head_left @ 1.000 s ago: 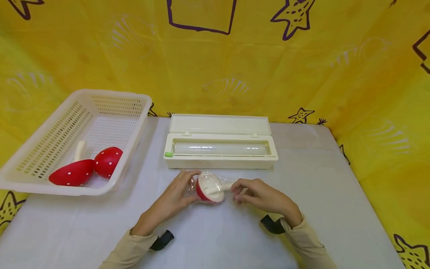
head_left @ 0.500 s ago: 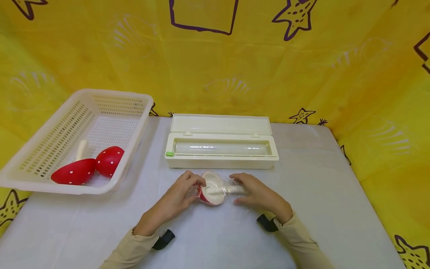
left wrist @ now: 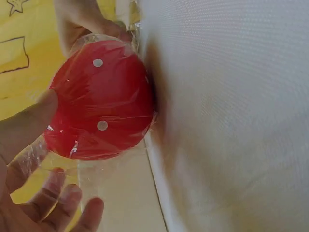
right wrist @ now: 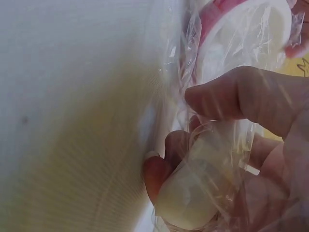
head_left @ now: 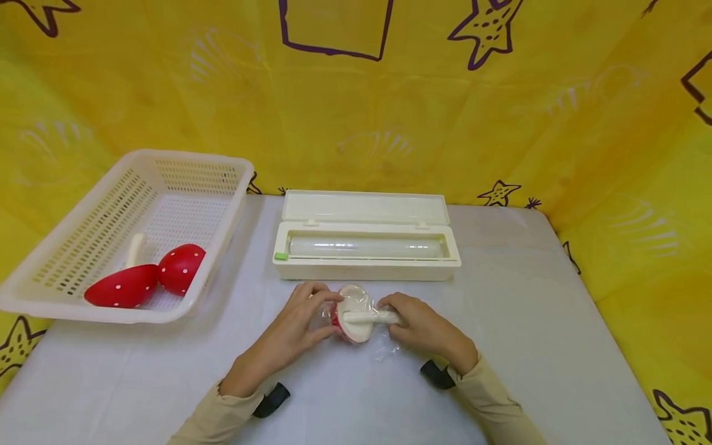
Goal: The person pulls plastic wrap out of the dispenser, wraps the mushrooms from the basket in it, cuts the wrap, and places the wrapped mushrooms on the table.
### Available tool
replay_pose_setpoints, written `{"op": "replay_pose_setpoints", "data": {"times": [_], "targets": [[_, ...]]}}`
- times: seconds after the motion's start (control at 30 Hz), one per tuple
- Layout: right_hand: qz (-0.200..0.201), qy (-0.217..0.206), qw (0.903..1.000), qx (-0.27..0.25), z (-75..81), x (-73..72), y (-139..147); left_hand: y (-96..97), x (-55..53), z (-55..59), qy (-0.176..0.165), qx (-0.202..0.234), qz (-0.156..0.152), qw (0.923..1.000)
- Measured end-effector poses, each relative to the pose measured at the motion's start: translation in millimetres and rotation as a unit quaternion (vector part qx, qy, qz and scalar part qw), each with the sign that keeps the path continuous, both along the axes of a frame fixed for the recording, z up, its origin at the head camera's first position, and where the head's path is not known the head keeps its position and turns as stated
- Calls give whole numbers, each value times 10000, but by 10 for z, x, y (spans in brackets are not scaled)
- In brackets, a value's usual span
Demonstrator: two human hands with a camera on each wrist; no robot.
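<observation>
A toy mushroom lies on its side near the table's middle, wrapped in clear plastic film, its white stem toward the right. My left hand holds the red cap between thumb and forefinger; in the left wrist view its other fingers spread free below. Around the film-covered stem curl the thumb and fingers of my right hand. Loose film sticks out just below the stem. White dots mark the cap, and its pale underside faces up and right in the head view.
Behind the hands stands a cream box with its lid up and a roll of plastic film inside. At left, a white basket holds two red toy mushrooms. A yellow patterned cloth hangs behind.
My right fingers have lifted off the stem, spread, then wrapped round it again from the right. The mushroom has turned slightly, and some film now shows loose below the stem.
</observation>
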State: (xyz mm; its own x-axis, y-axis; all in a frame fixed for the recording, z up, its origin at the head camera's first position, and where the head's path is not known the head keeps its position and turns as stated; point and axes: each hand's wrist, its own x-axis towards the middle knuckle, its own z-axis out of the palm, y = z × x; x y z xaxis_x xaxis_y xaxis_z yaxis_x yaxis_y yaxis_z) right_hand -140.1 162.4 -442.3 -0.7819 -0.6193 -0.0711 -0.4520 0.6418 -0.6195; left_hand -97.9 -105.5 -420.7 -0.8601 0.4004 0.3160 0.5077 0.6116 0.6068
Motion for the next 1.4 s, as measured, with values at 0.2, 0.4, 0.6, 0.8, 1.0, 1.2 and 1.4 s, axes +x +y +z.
{"op": "replay_pose_setpoints", "data": {"times": [0.2, 0.4, 0.6, 0.8, 1.0, 1.2, 1.4], "targets": [[181, 140, 9997, -78, -13, -10, 6, -1, -8, -12, -67, 463, -368, 9982], [136, 224, 9996, -141, -18, -12, 8, 10, -17, -32, 68, 789, -794, 9937], [-40, 312, 9995, -52, 9, -3, -7, 14, 10, 18, -592, 384, -761, 9946], [63, 741, 9972, 4, 49, 38, -36, -25, 35, 91, -1063, -326, -496, 9926], [-181, 2544, 9666, 261, -1, 46, -67, -22, 63, 76, -980, -797, -590, 9902], [-437, 3110, 9479, 531, -20, 33, -68, 27, 54, 20, -1133, -198, -512, 9920], [-558, 2410, 9649, 881, 23, 77, -67, 123, 80, -23, -1144, -9, -23, 9934]]}}
